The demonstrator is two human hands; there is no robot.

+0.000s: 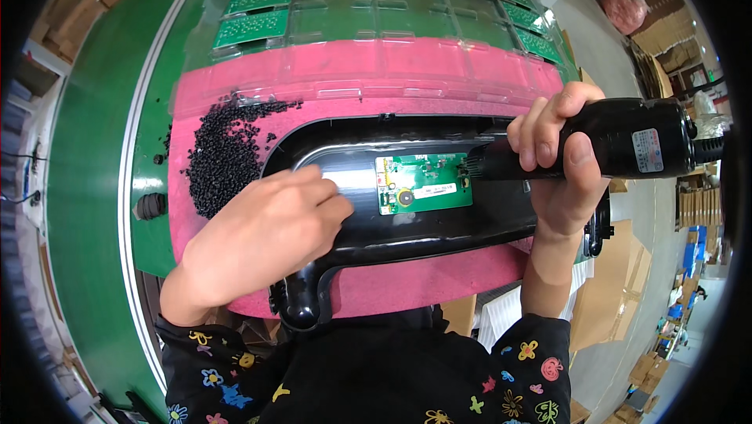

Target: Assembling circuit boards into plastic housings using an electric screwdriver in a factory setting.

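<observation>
A long black plastic housing (407, 244) lies open side up on a pink mat (427, 287) in front of me. Inside it sits a green circuit board (427, 198) with a round dark component and a white label. Wrapped round a black corded electric screwdriver (619, 135) is my right hand (558, 159); the tool lies nearly level, its front end at the board's right edge. Its exact tip is hard to make out. Over the housing's left end, my left hand (274, 220) is closed with curled fingers, and whatever they pinch is hidden.
A heap of small black screws (223, 154) spreads over the mat's left side. Beyond the housing stand clear plastic trays (376, 71) with several green circuit boards (251, 26). A dark roll (151, 206) lies left of the mat. Cardboard (615, 283) is at the right.
</observation>
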